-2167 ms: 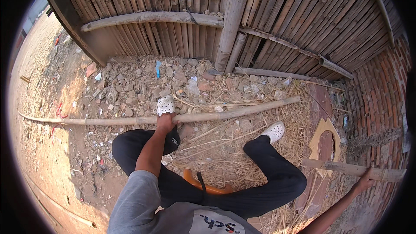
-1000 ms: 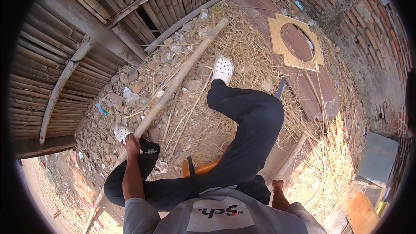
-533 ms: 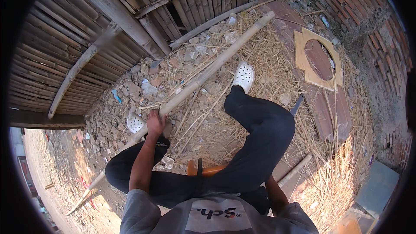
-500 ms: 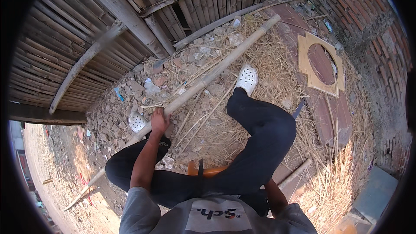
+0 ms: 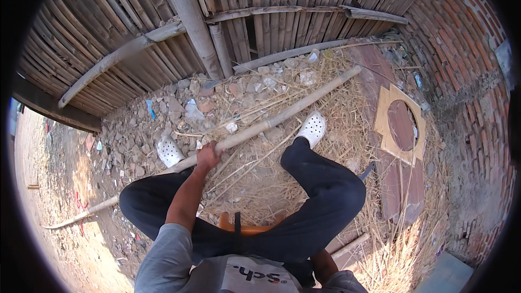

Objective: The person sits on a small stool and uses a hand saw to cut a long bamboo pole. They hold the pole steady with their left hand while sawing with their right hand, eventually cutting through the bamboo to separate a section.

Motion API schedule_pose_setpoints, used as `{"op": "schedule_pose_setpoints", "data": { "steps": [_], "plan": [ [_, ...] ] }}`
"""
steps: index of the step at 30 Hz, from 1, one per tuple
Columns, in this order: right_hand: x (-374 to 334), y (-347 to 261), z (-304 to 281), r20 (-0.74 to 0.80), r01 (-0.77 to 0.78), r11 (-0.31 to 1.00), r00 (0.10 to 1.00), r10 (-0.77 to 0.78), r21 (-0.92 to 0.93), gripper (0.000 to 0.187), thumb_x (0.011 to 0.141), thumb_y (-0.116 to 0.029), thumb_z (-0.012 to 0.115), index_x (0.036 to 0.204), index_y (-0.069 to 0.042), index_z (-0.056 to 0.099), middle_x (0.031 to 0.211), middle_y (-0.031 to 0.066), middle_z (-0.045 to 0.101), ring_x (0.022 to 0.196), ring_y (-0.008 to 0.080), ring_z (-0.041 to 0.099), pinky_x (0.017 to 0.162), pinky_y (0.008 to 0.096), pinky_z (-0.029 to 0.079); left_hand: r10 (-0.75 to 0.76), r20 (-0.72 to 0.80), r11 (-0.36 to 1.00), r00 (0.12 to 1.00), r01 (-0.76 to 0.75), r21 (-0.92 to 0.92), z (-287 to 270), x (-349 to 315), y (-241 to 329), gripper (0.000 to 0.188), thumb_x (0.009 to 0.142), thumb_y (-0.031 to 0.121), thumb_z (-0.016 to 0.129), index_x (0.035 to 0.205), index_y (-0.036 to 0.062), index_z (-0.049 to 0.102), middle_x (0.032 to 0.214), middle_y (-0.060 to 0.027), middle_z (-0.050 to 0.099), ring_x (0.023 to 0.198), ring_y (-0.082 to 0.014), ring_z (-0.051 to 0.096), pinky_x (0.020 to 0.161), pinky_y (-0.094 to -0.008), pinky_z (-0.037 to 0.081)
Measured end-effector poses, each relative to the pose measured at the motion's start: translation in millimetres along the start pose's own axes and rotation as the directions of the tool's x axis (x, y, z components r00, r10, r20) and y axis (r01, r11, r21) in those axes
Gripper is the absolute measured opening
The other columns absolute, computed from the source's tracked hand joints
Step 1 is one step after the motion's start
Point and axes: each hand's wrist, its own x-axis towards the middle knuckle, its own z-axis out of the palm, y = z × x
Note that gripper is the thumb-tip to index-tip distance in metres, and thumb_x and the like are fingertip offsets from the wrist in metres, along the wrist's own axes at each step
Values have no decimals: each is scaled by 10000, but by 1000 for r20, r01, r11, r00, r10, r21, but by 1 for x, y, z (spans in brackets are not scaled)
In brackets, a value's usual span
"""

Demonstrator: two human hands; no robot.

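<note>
A long, pale bamboo pole (image 5: 266,125) runs slantwise over the ground, from the lower left up to the upper right. My left hand (image 5: 208,157) is wrapped round it close to my left shoe, a white perforated clog (image 5: 170,152). The pole passes in front of my left shin and on past the knee to its thin end. Of my right arm only the forearm (image 5: 324,265) shows, beside my right thigh; the hand itself is hidden. Between my legs is part of an orange plastic stool (image 5: 251,229) with a dark strip upright against it.
A slatted bamboo wall (image 5: 304,32) stands ahead, a brick wall (image 5: 461,70) on the right. Stony rubble (image 5: 163,108) and loose straw (image 5: 347,119) cover the ground. A yellowish board with a round hole (image 5: 388,130) lies on reddish-brown planks (image 5: 388,184). A shorter stick (image 5: 350,245) lies near my right thigh.
The view has tilted and shifted, so the walls appear lower. My left hand keeps its grip on the bamboo pole, whose slant looks slightly flatter.
</note>
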Motion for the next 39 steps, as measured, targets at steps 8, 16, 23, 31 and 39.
{"op": "schedule_pose_setpoints", "data": {
  "steps": [8, 16, 23, 31, 39],
  "plan": [
    [-20, -7, -2, -25, 193, 980, 981, -192, 59, 325, 827, -223, 684, 1022, -2, 546, 1008, 107, 622, 908, 225, 611, 800, 377, 496, -57, 72, 997, 996, 60, -46, -6, 12, -8, 589, 878, 578, 540, 1247, 119, 519, 1170, -152, 630, 1127, -325, 583, 953, -531, 390],
    [-109, -154, -50, -584, 635, 730, 702, -408, 254, 122, 814, -42, 590, 919, -27, 532, 721, 43, 526, 554, 125, 487, 496, 281, 417, -46, 160, 994, 986, 61, -89, -13, 17, -10, 680, 865, 629, 524, 1314, 120, 485, 1211, -162, 618, 1163, -332, 562, 979, -555, 358],
    [-208, -295, -51, -596, 914, 246, 398, -697, 323, 129, 783, -25, 552, 801, -60, 428, 585, 42, 427, 463, 125, 377, 453, 258, 354, -63, 128, 989, 990, 79, -124, -8, 17, -17, 706, 862, 630, 524, 1332, 106, 469, 1234, -155, 609, 1207, -320, 528, 993, -549, 338],
    [-204, -360, 113, -83, 861, 233, 300, -950, 452, 179, 844, -85, 619, 791, -4, 468, 603, 80, 526, 451, 118, 455, 432, 266, 380, -45, 110, 989, 993, 60, -137, -1, 20, -15, 671, 874, 595, 527, 1330, 106, 472, 1243, -147, 604, 1202, -313, 530, 1002, -535, 335],
    [-142, -279, 220, 492, 861, 509, 431, -756, 27, 143, 814, -103, 664, 756, 2, 586, 562, 59, 531, 485, 135, 522, 498, 300, 432, -31, 93, 995, 995, 40, -92, 2, 18, -18, 660, 886, 617, 487, 1309, 110, 490, 1213, -155, 618, 1195, -316, 535, 1003, -528, 338]
  ]
}}
